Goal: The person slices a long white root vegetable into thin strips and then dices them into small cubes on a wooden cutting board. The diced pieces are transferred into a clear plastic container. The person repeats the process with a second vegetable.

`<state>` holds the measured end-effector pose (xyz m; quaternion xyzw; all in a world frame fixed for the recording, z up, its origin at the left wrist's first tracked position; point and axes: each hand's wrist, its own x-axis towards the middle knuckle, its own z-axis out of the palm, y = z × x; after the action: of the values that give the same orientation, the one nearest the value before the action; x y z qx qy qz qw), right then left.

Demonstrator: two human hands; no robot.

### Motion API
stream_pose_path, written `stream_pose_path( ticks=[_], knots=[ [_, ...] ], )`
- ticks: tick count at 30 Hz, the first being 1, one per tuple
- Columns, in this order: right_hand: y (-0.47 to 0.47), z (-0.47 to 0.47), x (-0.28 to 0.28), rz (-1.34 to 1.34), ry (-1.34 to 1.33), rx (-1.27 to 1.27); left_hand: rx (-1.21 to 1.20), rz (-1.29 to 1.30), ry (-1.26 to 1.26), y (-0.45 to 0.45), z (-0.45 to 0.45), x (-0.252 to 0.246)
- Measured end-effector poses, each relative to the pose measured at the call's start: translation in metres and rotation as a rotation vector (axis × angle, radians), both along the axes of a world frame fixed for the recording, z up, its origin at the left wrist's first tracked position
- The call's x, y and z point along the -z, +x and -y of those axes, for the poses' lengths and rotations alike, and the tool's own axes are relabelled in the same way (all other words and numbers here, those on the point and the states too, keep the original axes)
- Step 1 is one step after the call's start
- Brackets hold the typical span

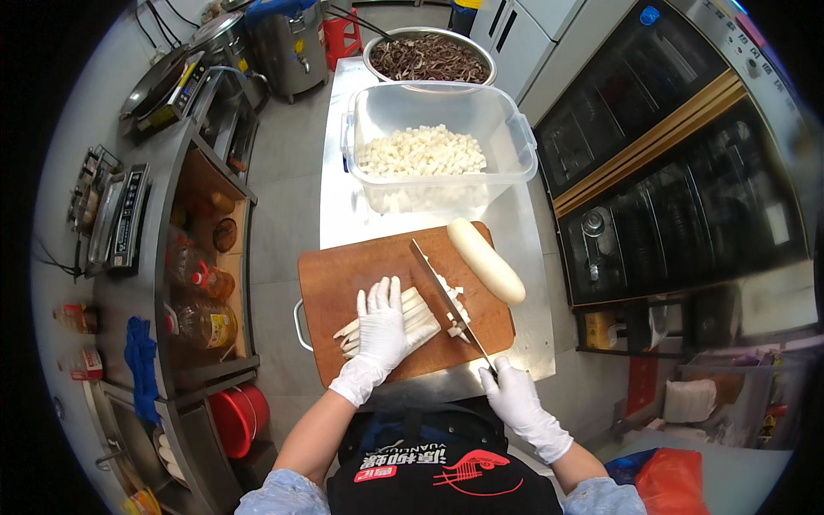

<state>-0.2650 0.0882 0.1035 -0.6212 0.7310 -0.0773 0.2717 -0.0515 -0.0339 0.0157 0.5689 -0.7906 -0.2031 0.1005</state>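
On a brown wooden cutting board [360,270] lies a bundle of pale strips, apparently white radish [420,313]. My left hand [381,322], in a white glove, spans the bundle, with the fingers across its far side and the thumb to the right. My right hand [512,393], also gloved, grips the handle of a broad-bladed kitchen knife [444,293]. The blade stands just right of the strips, apart from their cut ends. Small white cubes [458,322] lie along the blade's right side. A whole peeled radish [486,261] rests on the board's right edge.
Beyond the board, a clear plastic tub [444,193] holds many white cubes [425,151]. Behind it, a steel bowl [492,67] contains dark brown shreds [431,58]. All stand on a steel table [534,322]. Shelving with oil bottles [206,322] is left; a glass-doored cabinet [682,199] is right.
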Motion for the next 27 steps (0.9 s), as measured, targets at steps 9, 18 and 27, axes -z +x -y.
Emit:
stream_pose_path(
  ticks=[9,18,27],
  knots=[
    [-0.040,0.123,-0.088,-0.174,-0.612,-0.248,-0.081,-0.526,-0.758,0.031,0.105,-0.178],
    [-0.050,0.235,-0.116,-0.726,-0.797,-0.554,0.144,-0.047,-0.082,-0.078,0.265,-0.170],
    [-0.078,0.192,-0.109,-0.531,-0.618,-0.439,-0.095,-0.087,-0.309,-0.051,0.351,-0.146]
  ],
)
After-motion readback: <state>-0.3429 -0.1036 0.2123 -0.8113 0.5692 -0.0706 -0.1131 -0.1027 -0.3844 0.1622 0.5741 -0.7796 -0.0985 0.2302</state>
